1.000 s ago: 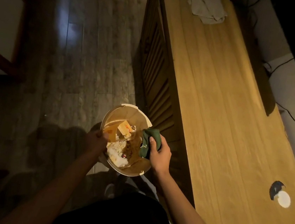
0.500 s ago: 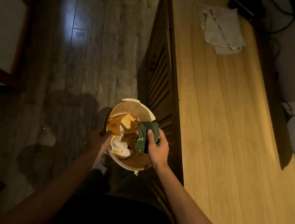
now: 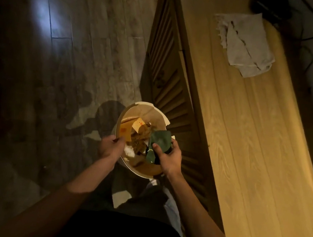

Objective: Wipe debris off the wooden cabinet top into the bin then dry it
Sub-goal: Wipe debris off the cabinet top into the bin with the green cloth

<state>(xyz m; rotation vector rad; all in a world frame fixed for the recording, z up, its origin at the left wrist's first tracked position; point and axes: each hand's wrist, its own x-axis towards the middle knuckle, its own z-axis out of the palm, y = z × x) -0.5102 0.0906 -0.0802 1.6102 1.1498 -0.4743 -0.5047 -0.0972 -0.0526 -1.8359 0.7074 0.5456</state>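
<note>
Green cloth (image 3: 159, 142), right hand (image 3: 169, 157) pinching it, hangs lengthwise over bin (image 3: 138, 171).

Cabinet top (image 3: 246, 148) pale wood, smooth matt grain; slatted wood front (image 3: 166, 76). Grey cloth (image 3: 246, 44) upper right (crumpled). Green rag (image 3: 160, 139) soft cloth. Floor (image 3: 100, 53) faintly glossy planks.

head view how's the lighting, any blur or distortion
Head view: dim and warm, brightest on the cabinet top; a pale glare patch lies on the floor; wide-angle bending curves the cabinet edges; the bin, green cloth and both hands look slightly soft.
</note>
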